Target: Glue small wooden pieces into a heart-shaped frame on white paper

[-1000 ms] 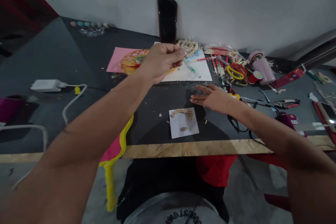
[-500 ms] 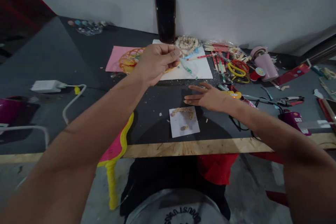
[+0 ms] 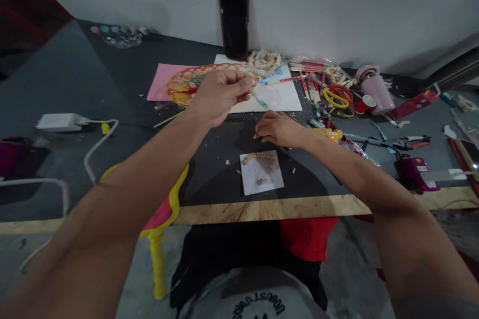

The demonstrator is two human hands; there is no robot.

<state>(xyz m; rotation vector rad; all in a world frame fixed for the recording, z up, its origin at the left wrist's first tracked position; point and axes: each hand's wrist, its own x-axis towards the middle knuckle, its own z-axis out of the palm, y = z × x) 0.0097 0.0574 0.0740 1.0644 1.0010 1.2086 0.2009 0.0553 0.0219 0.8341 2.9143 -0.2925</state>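
Observation:
My left hand (image 3: 226,92) is raised over the table, thumb and forefinger pinched on a narrow clear plastic wrapper (image 3: 261,101) with green print, which hangs down to the right. Lower and to the right, my right hand (image 3: 279,129) is low over the dark tabletop, fingers curled together; anything in them is hidden. Just below it lies a small white paper square (image 3: 264,184). On that square sit a curved row of pale beige pieces (image 3: 259,156) and one small separate piece (image 3: 264,180). Behind my left hand is an orange woven basket (image 3: 179,79).
A phone (image 3: 234,22) leans on the wall. To the right are yellow-handled scissors (image 3: 335,97), red-wrapped sticks (image 3: 305,87), a pink bottle (image 3: 378,92), a yellow glue gun (image 3: 331,134) and pliers (image 3: 409,142). A white charger (image 3: 62,121) with a cable lies left. A yellow-edged chair (image 3: 175,194) meets the table edge.
My right hand has moved slightly left, and its spread fingers have curled together. My left hand keeps its pinch on the wrapper, whose hanging end has shifted left. The view has shifted slightly.

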